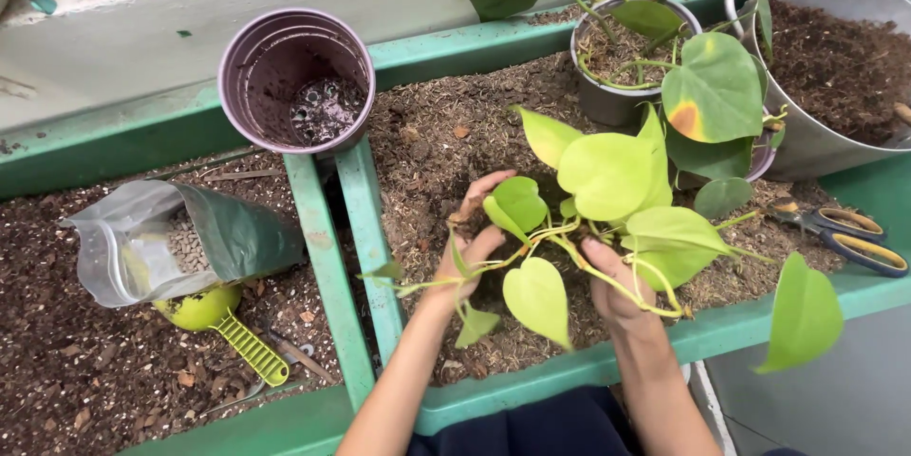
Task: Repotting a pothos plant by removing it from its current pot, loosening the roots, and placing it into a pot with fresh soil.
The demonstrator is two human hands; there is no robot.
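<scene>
The leafy green plant (607, 219) lies low over brown soil, its thin stems bent and its heart-shaped leaves spread.

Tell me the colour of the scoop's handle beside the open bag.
Yellow-green, ridged scoop handle; head view.

An open grey-green pouch (180, 240) lies on the left soil.
</scene>
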